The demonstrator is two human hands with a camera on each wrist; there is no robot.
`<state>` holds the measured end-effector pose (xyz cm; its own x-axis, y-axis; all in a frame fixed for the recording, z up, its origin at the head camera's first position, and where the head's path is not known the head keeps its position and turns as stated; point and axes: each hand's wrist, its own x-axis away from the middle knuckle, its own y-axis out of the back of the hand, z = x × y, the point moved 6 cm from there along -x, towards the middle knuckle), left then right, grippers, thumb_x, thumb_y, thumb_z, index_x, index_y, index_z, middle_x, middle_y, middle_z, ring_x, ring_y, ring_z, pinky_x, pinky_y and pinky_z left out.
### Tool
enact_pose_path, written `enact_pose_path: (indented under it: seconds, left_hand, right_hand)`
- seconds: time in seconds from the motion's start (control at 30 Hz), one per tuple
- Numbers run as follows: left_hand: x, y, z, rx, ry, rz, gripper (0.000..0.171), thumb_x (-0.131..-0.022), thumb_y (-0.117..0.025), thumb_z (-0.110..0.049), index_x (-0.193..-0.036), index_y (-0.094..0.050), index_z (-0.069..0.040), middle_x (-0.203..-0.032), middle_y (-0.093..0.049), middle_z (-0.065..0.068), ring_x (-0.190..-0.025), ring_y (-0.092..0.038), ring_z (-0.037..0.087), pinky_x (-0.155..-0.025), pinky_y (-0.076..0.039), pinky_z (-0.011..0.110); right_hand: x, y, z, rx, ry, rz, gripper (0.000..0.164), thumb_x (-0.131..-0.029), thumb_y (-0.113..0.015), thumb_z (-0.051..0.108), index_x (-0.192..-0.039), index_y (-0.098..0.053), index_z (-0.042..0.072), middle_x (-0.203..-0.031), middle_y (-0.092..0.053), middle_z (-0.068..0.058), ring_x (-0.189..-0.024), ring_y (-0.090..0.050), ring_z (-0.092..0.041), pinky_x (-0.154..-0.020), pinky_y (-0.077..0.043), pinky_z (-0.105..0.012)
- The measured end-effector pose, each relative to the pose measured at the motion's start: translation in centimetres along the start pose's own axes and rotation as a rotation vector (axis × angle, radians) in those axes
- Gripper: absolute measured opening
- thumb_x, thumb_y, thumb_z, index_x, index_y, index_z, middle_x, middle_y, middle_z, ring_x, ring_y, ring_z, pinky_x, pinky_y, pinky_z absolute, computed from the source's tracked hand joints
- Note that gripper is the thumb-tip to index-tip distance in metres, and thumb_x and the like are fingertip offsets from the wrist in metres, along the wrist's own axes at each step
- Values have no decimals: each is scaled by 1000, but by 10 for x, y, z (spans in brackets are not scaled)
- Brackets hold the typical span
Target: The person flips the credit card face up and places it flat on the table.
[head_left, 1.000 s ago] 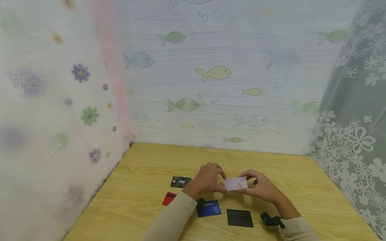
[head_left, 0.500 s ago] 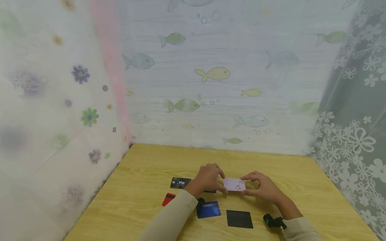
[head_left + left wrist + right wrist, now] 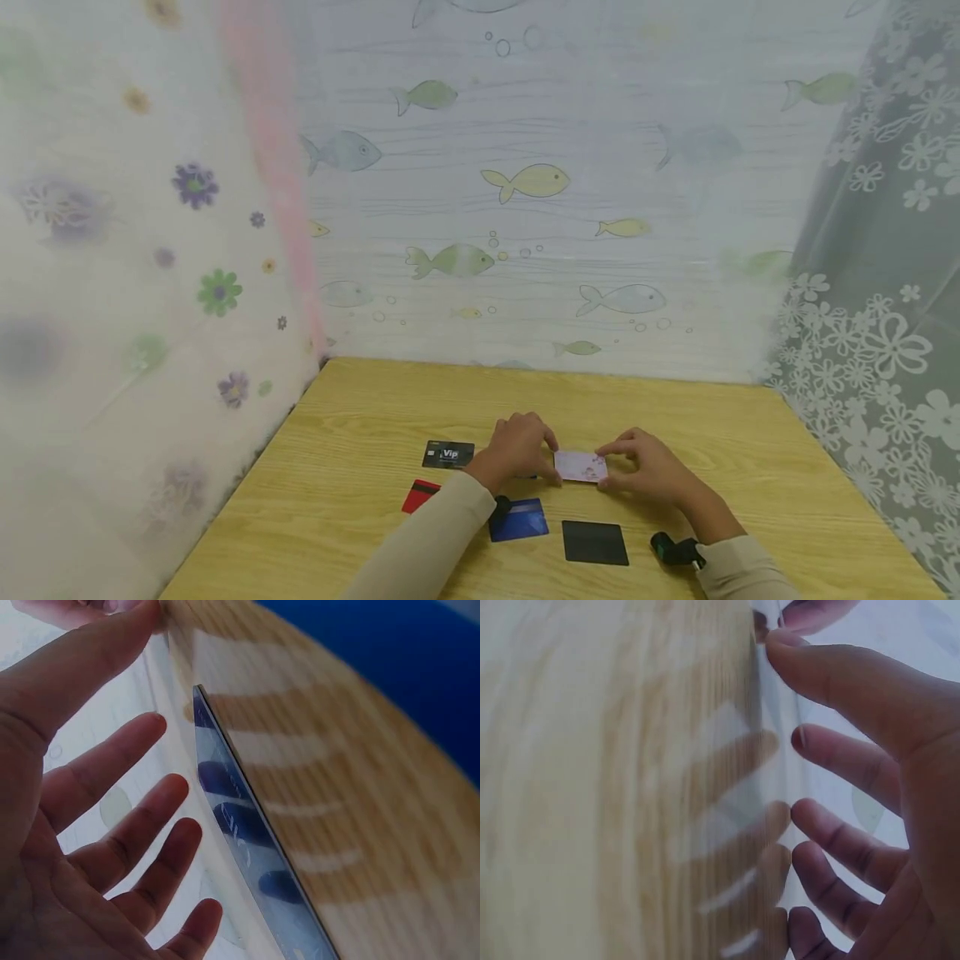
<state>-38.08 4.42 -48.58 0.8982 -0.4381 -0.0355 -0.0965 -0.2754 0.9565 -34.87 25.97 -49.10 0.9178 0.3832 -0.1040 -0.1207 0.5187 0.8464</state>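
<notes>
A pale pink card (image 3: 580, 467) with a small flower print lies level between both hands, low over the wooden table. My left hand (image 3: 519, 450) holds its left end, thumb and forefinger at the two corners. At the opposite end, my right hand (image 3: 651, 473) pinches the corners the same way. The other fingers of both hands spread loosely over the table in the wrist views. A shiny blue card (image 3: 244, 825) lies beneath the left fingers, mostly hidden by that hand in the head view.
A black card marked "Vip" (image 3: 447, 454) and a red card (image 3: 420, 496), partly behind the left sleeve, lie at left. Nearer are another blue card (image 3: 521, 520) and a plain black card (image 3: 596, 543). A patterned curtain (image 3: 450, 208) hangs behind the table (image 3: 360, 392).
Both hands have lowered the pink card slightly toward the table and nearer the person, with a small shift left. The other cards stay in place.
</notes>
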Motion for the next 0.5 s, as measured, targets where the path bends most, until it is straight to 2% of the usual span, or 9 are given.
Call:
enact_pose_path:
  seconds: [0.33,0.5]
  left_hand:
    - [4,7,-2,69,49,21,37,-62,-98,-54,-89,-81,-36,-120,-64,-6,-114,-58,25,-96,-41,54]
    - [6,8,-5,77,69,31,36,-60,-99,-51,-85,-78,-35,-118,-63,-5,-110,-58,25,-93,-40,54]
  right_hand:
    - [-1,-3,-3,-14,-64,8,48,-78,-90,45,-121,-77,30,-116,-56,0,-101,-53,-18,-85,-46,-41]
    - [0,-4,-3,-28,-96,7,47,-76,-92,44,-119,-77,31,-118,-57,-1,-106,-56,-21,-88,-50,-45]
